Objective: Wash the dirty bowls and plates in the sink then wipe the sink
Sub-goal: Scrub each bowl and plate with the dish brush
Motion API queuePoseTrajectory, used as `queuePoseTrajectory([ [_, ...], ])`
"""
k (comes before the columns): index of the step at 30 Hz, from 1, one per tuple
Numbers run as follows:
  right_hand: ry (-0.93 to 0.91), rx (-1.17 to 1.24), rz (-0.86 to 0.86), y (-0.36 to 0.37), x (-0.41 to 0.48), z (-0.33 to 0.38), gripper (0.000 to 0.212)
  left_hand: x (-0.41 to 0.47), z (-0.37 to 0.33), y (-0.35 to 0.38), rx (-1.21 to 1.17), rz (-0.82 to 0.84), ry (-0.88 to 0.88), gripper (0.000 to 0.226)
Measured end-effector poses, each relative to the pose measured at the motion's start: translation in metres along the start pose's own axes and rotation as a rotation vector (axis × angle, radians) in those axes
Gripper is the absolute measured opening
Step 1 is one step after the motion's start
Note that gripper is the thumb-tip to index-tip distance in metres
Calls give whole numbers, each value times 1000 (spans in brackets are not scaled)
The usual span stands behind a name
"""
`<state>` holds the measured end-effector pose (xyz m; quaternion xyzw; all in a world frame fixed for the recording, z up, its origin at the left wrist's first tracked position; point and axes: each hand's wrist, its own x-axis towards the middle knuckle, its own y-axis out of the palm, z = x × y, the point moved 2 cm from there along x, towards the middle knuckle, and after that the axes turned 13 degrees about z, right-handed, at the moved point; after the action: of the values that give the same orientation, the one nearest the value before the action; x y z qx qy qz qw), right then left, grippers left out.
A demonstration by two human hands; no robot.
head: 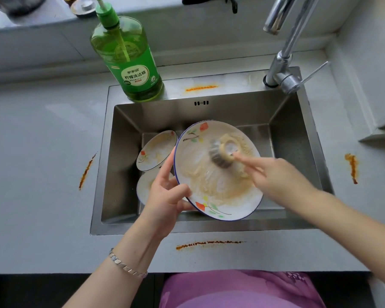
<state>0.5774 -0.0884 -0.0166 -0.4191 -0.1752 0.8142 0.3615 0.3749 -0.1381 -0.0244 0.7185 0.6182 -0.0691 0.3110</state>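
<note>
Holding the round white ceramic plate with blue rim and flower print tilted above the steel sink, our left grip clamps its left edge, thumb on the face and fingers behind. The glazed plate is stiff, breakable and, we judge, slippery under the beige foam, so the rim is the safest hold. Our right grip meets the grey wire scourer at the plate's centre; blur hides whether it pinches or only presses. Two smaller dirty plates lie in the sink, left.
</note>
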Motion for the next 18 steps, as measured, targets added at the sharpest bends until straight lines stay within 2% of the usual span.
queuePoseTrajectory([
  [2, 54, -32, 22, 1, -7, -11, 43, -1, -1, -3, -20, -3, 9, 88],
  [5, -86, -25, 195, 30, -29, 19, 43, 0, 2, -2, -4, -1, -7, 90],
  [7, -133, -24, 151, 26, -21, 24, 43, 1, 4, 0, 0, 5, -22, 90],
  [10, 13, -15, -4, 1, 1, 0, 42, -1, 3, -2, 3, 7, -26, 89],
  [12, 5, -43, 30, 7, -7, -1, 43, -1, 2, -4, -3, 9, -25, 89],
  [15, -112, -59, 151, 21, -20, 20, 45, 0, 5, -3, 8, 16, -43, 90],
  [18, -49, 4, 2, 2, 3, 12, 40, 0, 6, 0, 4, 35, -55, 89],
])
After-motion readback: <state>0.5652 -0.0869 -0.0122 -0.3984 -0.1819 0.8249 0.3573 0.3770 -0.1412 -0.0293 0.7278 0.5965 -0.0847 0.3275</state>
